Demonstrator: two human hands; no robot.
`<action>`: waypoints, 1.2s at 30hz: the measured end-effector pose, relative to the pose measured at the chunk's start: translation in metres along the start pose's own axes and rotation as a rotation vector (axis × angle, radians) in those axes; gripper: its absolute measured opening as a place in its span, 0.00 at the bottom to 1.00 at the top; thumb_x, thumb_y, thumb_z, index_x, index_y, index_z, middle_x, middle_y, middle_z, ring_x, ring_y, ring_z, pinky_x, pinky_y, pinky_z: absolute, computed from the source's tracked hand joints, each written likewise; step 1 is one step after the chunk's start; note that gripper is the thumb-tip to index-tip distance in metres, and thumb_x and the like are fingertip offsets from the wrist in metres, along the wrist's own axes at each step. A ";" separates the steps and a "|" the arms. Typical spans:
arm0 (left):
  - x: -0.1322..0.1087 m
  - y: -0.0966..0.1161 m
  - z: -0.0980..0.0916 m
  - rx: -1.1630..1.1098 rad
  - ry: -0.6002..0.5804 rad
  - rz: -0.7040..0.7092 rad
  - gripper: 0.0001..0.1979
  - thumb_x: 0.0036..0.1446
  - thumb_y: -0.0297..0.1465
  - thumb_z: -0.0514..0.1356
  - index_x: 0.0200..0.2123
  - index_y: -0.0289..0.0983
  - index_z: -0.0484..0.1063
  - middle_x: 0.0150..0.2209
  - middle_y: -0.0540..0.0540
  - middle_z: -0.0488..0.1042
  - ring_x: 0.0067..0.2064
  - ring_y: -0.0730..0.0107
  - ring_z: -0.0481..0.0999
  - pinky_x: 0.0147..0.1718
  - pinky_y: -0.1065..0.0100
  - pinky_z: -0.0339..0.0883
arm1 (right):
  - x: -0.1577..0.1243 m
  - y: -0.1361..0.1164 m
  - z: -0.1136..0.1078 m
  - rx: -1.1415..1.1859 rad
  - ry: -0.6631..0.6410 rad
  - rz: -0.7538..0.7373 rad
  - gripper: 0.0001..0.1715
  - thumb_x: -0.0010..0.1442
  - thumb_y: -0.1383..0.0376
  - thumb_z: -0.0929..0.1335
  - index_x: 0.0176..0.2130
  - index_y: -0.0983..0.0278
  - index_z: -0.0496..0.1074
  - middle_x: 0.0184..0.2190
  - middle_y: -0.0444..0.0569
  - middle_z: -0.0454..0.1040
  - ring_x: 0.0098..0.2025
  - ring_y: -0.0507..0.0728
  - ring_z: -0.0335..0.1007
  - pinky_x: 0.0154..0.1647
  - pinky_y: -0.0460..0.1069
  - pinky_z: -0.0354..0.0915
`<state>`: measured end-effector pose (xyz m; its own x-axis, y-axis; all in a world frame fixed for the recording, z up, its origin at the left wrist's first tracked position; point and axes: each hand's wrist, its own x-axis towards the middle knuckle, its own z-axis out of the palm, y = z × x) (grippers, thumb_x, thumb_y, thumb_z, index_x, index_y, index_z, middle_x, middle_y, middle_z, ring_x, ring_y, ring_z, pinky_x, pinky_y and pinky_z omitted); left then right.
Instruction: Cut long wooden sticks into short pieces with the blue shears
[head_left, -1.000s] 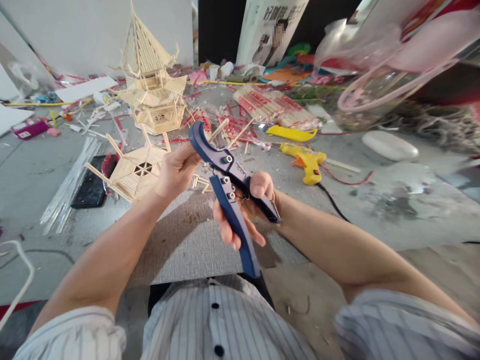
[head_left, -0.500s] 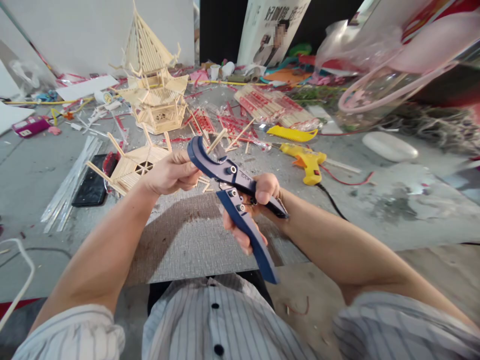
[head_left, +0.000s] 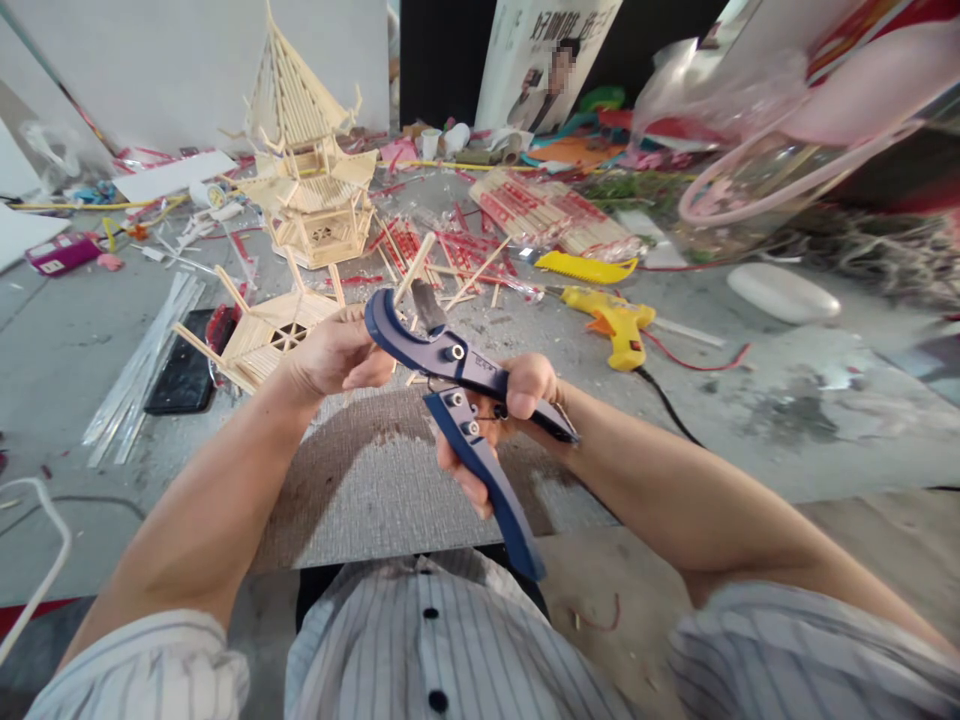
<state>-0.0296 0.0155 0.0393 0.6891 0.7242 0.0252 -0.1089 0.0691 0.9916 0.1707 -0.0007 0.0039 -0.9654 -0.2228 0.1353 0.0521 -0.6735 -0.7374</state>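
My right hand is wrapped around the handles of a blue and grey pipe cutter. Its handles are spread apart and its dark blade stands away from the curved jaw. My left hand is closed in a pinch beside that jaw, on a thin wooden stick whose far end shows beyond the cutter. The jaw hides the stick's middle. Just left of my left hand lies a hexagonal wooden stick frame with upright posts. Behind it stands a pagoda model made of sticks.
A yellow glue gun with a black cord and a yellow utility knife lie to the right. Packs of sticks are behind them. Clear glue sticks and a black phone lie at the left.
The cutter has shifted slightly left and down, and its blade now stands farther out from the jaw. More of the stick shows. My left hand has moved slightly left.
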 end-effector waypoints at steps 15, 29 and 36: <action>0.016 -0.008 0.009 0.366 0.665 0.250 0.11 0.59 0.39 0.53 0.28 0.39 0.61 0.15 0.58 0.61 0.11 0.84 0.53 0.10 0.75 0.43 | -0.032 -0.040 0.026 -1.423 1.832 -0.027 0.16 0.41 0.63 0.65 0.35 0.61 0.65 0.31 0.50 0.69 0.39 0.62 0.66 0.43 0.58 0.63; 0.012 -0.009 0.011 0.648 0.632 0.295 0.16 0.60 0.42 0.49 0.28 0.39 0.65 0.15 0.55 0.61 0.15 0.80 0.58 0.15 0.73 0.52 | -0.024 -0.026 -0.004 -1.792 1.844 0.231 0.30 0.45 0.65 0.64 0.49 0.66 0.60 0.40 0.57 0.67 0.44 0.64 0.63 0.44 0.60 0.60; 0.013 -0.011 0.011 0.679 0.572 0.299 0.15 0.59 0.42 0.50 0.28 0.38 0.66 0.15 0.54 0.60 0.16 0.80 0.58 0.16 0.74 0.53 | -0.020 -0.025 -0.003 -1.793 1.789 0.182 0.31 0.44 0.63 0.64 0.50 0.67 0.60 0.44 0.59 0.67 0.48 0.65 0.62 0.47 0.60 0.59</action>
<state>-0.0119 0.0162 0.0302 0.2228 0.8872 0.4040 0.3410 -0.4591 0.8203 0.1876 0.0226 0.0176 -0.2528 0.9110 0.3258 0.8407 0.3735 -0.3921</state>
